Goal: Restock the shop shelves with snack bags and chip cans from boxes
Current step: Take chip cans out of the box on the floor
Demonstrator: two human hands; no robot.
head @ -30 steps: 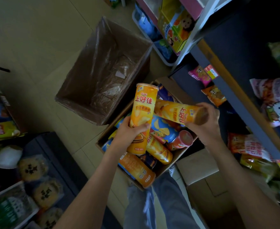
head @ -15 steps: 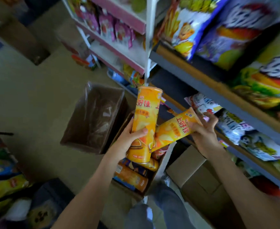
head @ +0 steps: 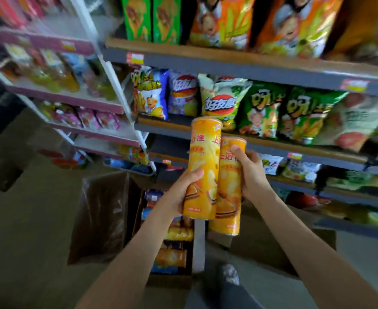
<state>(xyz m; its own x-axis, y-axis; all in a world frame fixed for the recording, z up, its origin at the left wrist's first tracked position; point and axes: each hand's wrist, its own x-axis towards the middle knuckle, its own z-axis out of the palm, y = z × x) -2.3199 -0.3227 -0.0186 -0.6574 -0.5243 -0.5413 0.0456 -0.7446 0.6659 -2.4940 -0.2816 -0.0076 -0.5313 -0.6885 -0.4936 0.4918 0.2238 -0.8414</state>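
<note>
Orange chip cans [head: 205, 141], two, upright, touching, before the shelf [head: 272, 150] at 12 o'clock: left hand [head: 181, 195] is gripping the left can [head: 203, 166] low; right hand [head: 251, 175] is wrapping the right can [head: 228, 197] higher. Likely light, stiff, slick: mid-barrel holds are suiting.

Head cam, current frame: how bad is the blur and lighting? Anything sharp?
Head view: motion blur smears the pink shelves at upper left and the frame edges. The left hand and right hand, each gripping a chip can, are sharpest at the centre, and the print is readable. The grey shelf edge bows from wide-angle distortion. Lighting is dim, with the floor and open box dark.
</note>
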